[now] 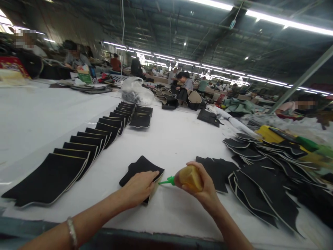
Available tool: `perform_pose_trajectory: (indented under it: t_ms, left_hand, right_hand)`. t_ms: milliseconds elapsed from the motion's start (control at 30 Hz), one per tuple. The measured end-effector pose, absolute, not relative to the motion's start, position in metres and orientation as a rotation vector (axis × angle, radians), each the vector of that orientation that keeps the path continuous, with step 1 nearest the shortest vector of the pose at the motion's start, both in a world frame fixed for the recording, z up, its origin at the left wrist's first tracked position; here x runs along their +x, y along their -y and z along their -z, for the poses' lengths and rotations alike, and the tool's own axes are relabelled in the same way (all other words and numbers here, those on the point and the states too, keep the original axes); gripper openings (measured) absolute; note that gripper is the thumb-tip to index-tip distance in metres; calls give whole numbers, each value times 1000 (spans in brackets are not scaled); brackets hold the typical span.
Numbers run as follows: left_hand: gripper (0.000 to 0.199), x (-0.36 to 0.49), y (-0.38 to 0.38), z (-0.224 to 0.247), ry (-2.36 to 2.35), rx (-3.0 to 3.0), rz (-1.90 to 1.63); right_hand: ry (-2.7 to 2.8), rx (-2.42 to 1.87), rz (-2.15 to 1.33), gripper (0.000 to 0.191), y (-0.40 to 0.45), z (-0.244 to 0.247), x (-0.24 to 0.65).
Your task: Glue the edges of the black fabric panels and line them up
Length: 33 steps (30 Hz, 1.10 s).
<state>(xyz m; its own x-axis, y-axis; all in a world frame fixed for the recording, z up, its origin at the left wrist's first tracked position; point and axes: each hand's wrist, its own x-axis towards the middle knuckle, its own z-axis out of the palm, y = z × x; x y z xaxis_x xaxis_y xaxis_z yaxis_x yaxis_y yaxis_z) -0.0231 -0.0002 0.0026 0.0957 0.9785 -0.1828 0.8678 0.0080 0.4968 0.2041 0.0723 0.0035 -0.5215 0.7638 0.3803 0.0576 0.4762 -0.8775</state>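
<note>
My right hand (206,184) is wrapped round a squeeze bottle (191,177) of amber liquid, which looks like glue. The bottle lies tilted to the left, and the tip of its green nozzle (165,181) is at the right edge of a black panel (139,167). My left hand (142,185) grips that panel near the same edge, its fingers on top. Part of the panel is hidden beneath the hand. Just right of the bottle, more flat black panels (218,170) lie on the white table (171,211).
At left runs an overlapping row of black panels (49,177) with pale edges. Piles of loose black pieces (262,194) cover the right side. A clear plastic bag (136,91) and a small black item (209,117) lie farther back. Several people work at tables beyond.
</note>
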Motion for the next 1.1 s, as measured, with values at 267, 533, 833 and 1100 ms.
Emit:
perform_pose_trajectory:
  t_ms: [267,533,833,1100]
  left_hand:
    - [50,-23,1,-2,-1812,1894,-301]
    - [47,-21,2,-4,-1816,1871,-309]
    - [50,-21,3,-5,-1819,1862,-297]
    - [51,-21,2,-2,-1806,1854,-286]
  right_hand:
    - [1935,-666,-1132,52,-64,-3,206]
    - [1930,-641,-1156,53,-58,3,207]
    - [1914,-642,-1255,58,-68,13,211]
    - [1931,-608,-1282,60,-67,12,208]
